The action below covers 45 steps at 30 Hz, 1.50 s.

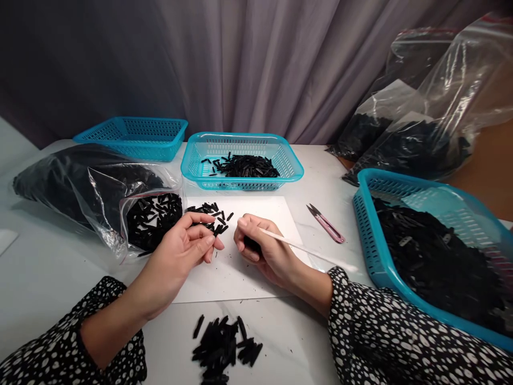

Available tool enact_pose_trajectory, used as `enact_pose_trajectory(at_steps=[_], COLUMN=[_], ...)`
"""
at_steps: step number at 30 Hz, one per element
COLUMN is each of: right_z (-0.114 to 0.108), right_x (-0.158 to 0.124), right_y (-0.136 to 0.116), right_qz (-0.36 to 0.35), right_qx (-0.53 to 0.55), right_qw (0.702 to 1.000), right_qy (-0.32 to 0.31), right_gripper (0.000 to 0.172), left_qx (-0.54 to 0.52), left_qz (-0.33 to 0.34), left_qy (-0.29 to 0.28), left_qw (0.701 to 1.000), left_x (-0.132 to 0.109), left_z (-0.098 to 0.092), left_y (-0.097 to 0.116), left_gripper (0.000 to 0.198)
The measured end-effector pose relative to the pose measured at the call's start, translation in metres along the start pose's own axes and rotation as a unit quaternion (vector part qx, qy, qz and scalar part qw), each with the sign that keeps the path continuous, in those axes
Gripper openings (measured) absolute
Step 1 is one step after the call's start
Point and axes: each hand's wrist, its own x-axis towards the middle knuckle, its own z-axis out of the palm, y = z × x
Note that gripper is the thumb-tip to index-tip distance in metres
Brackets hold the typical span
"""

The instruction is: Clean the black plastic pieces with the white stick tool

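My right hand [266, 246] is closed around a thin white stick [308, 248], which slants back past my wrist. Something black [251, 245] shows under its curled fingers, partly hidden. Facing it, my left hand [192, 243] has its thumb brought against the curled fingers; whatever lies between the tips is too small to make out. Both hands are over a white sheet [240, 286]. Small black strips [208, 208] lie loose behind the left hand, beside the mouth of a clear zip bag [120, 214] filled with more. A pile of black strips [218, 345] sits at the front.
A blue basket [242, 184] at the back holds black strips; another blue basket [160, 152] stands left of it. Pink-handled thread snips [326, 223] lie at right, near a large blue basket [377, 235] of black pieces. Filled plastic bags [417, 133] stand behind.
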Motion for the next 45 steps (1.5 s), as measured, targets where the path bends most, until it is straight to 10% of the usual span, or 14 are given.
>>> enact_pose_trajectory(at_steps=[11,26,40,45], right_z=[0.002,0.014,0.009,0.010], right_x=[0.000,-0.008,-0.006,-0.005], right_y=[0.003,-0.001,0.001,-0.001], right_qz=[0.004,-0.025,-0.016,-0.016], right_qx=[-0.064,-0.067,-0.019,-0.024], right_qw=[0.998,0.996,0.999,0.999], right_qy=[-0.013,0.048,0.045,0.043], right_gripper=[0.028,0.034,0.026,0.026], left_qx=[0.032,0.178,0.278,0.236], left_qz=[0.005,0.137,0.043,0.071], left_qy=[-0.047,0.058,-0.024,-0.033], left_qw=[0.998,0.973,0.959,0.969], left_x=[-0.004,-0.005,-0.003,-0.003], left_z=[0.001,0.010,0.001,-0.001], left_y=[-0.004,-0.006,-0.003,-0.010], left_gripper=[0.029,0.034,0.007,0.031])
